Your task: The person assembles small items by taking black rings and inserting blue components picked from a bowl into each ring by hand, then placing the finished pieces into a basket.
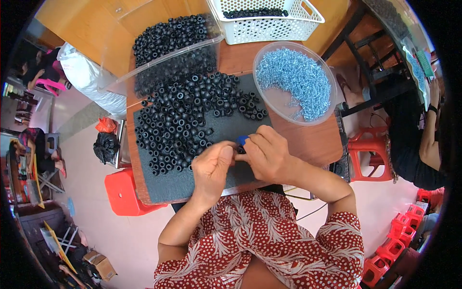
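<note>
My left hand (211,166) is closed in a pinch over the near part of the grey mat (168,188). Close against it, my right hand (267,154) is curled shut around a small blue piece (242,139), whose full shape the fingers cover. A bit of black shows between the fingertips; what the left fingers pinch is hidden. Beyond and left of the hands spreads a heap of small black ring-shaped parts (178,120). A smaller cluster of the same parts (251,106) lies just beyond the right hand.
A clear plastic bin (214,41) with more black parts stands at the table's far left. Beside it is a white perforated basket (269,32). A round clear tub (274,108) holds small light-blue pieces. Red stools (120,192) flank the table; a person sits at right.
</note>
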`<state>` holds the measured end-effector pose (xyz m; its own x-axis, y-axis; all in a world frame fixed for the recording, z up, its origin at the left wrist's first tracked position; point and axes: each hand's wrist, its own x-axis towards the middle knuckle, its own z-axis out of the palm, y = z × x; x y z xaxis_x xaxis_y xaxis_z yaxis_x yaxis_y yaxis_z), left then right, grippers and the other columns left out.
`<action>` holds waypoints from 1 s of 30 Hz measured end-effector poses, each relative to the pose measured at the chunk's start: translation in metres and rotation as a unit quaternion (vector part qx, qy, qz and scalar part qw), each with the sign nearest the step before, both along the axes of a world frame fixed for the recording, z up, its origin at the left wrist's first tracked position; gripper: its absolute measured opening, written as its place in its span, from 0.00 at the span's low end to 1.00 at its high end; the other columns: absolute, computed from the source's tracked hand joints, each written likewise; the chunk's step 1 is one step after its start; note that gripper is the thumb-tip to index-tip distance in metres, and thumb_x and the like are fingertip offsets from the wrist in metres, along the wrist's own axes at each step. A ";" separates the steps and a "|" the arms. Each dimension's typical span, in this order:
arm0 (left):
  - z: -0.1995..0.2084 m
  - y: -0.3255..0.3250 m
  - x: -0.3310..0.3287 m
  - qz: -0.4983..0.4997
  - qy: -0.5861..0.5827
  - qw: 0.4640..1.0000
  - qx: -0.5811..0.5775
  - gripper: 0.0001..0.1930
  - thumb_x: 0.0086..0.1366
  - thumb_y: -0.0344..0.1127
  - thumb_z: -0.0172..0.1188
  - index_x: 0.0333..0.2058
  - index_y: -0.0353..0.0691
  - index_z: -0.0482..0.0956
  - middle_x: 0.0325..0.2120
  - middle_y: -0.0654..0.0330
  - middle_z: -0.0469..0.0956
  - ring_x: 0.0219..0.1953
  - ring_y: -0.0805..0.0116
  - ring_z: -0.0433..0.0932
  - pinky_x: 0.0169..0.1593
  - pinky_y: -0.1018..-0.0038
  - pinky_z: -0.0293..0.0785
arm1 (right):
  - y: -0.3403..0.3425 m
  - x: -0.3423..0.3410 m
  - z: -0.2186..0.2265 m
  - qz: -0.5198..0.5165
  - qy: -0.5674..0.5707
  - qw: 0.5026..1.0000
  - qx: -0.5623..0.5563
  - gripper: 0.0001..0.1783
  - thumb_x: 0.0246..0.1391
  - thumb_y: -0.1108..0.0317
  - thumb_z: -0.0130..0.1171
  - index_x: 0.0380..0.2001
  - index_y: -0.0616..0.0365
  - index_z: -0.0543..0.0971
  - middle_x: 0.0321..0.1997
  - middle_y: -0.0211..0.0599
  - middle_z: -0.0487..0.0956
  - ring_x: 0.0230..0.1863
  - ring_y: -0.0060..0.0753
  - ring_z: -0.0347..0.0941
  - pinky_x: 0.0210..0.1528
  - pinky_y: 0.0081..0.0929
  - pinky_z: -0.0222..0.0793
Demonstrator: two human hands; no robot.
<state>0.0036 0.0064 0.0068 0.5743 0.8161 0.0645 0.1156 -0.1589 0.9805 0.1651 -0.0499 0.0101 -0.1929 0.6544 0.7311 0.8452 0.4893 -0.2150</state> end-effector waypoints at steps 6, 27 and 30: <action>0.010 0.031 0.008 0.050 0.090 0.938 0.332 0.07 0.59 0.28 0.57 0.34 0.31 0.76 0.25 0.54 0.76 0.25 0.63 0.74 0.30 0.72 0.70 | 0.022 0.051 0.017 -0.054 -0.010 0.998 0.015 0.14 0.33 0.72 0.65 0.23 0.64 0.70 0.21 0.41 0.67 0.21 0.44 0.63 0.21 0.36 0.59; -0.020 0.051 0.104 -0.055 0.142 0.872 0.465 0.32 0.37 0.39 0.73 0.39 0.29 0.68 0.41 0.43 0.69 0.51 0.41 0.64 0.54 0.47 0.53 | 0.141 0.152 0.055 -0.240 -0.057 0.969 0.036 0.09 0.39 0.70 0.60 0.20 0.66 0.73 0.24 0.53 0.75 0.31 0.53 0.70 0.34 0.45 0.66; -0.024 0.052 0.112 -0.031 0.128 0.867 0.480 0.30 0.37 0.38 0.73 0.37 0.30 0.68 0.38 0.45 0.70 0.48 0.44 0.66 0.53 0.48 0.55 | 0.117 0.143 0.048 -0.217 -0.027 0.975 0.027 0.08 0.40 0.72 0.59 0.17 0.64 0.71 0.20 0.50 0.73 0.28 0.52 0.68 0.31 0.45 0.64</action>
